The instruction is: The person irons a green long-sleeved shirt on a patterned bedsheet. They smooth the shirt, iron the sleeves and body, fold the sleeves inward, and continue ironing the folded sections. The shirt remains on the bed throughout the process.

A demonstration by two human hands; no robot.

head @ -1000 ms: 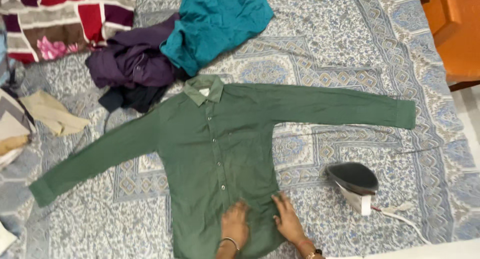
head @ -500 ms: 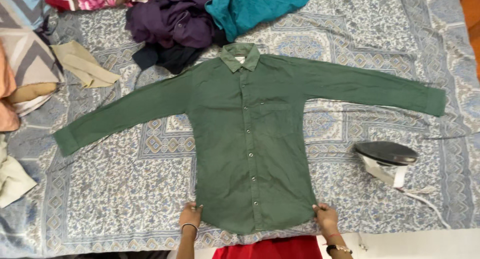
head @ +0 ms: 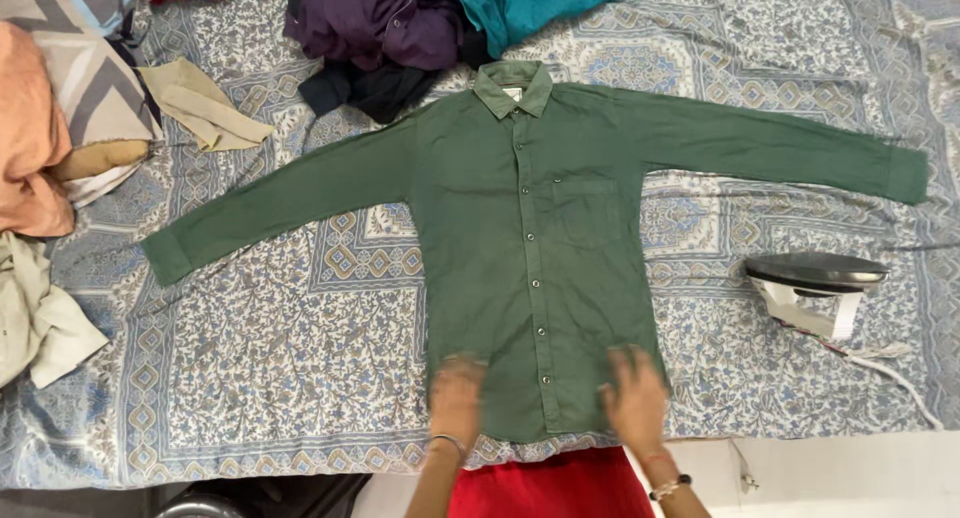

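Flattening green shirt (head: 520,238): left hand (head: 457,396), right hand (head: 634,398).

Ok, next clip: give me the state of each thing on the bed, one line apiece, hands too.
green shirt: buttoned, face up, spread flat, both sleeves out to the sides.
left hand: flat on the shirt's lower front, motion-blurred.
right hand: flat on the lower front, blurred.
iron: resting on the bedsheet right of the shirt, cord trailing.
purple garment: crumpled.
teal garment: crumpled near the collar.

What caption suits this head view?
Both hands, left hand and right hand, flat on green shirt beside iron.
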